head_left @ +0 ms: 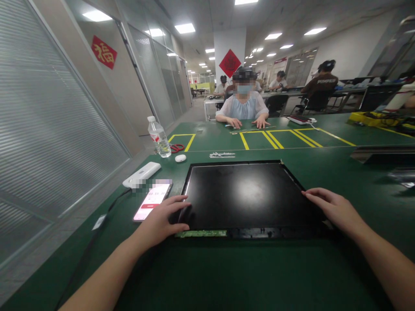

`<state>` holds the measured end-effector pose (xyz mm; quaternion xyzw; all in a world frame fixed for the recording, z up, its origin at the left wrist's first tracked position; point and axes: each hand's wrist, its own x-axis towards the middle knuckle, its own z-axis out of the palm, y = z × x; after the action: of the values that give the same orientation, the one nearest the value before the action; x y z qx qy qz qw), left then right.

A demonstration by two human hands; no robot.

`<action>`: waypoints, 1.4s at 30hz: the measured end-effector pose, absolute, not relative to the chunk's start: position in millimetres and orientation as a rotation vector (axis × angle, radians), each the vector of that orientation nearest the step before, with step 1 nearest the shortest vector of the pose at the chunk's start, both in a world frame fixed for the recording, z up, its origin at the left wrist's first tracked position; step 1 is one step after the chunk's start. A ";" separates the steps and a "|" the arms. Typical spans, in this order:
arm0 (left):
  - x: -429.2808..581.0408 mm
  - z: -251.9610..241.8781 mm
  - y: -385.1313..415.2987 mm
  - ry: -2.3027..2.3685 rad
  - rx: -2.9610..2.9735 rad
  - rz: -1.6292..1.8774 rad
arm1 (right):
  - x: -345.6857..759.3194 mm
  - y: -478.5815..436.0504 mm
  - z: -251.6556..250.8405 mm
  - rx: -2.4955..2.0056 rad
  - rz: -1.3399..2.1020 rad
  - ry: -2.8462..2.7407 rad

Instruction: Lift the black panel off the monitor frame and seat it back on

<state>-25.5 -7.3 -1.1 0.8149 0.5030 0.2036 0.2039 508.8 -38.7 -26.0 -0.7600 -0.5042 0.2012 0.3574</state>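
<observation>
A black LCD screen panel in a thin dark frame lies flat on the green table in front of me. Along its near edge runs a narrow green circuit board. At the panel's left edge, my left hand rests with thumb and fingers spread, the fingertips touching the frame. My right hand is at the right edge, its fingers close together and pinching the frame's side. The undersides of the fingertips are hidden.
Left of the panel lie a lit phone, a white power bank with a cable, a white earbud case, red-handled scissors and a water bottle. Metal strips lie beyond it. A person sits opposite.
</observation>
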 end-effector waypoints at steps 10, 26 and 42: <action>-25.4 12.2 -10.0 1.346 2.398 0.458 | 506.1 -39.3 -22.1 -1.984 0.511 -1.296; -34.2 7.2 -4.5 1.077 2.673 0.394 | 512.2 -34.8 -27.0 -2.016 0.475 -1.334; -35.0 12.7 -4.1 1.038 2.619 0.361 | 504.6 -38.3 -19.1 -2.084 0.458 -1.339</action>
<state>-35.0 -4.1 12.7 0.9116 0.3615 0.1257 0.1502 504.6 -38.3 -19.1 -0.7876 -0.5059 0.1732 0.3063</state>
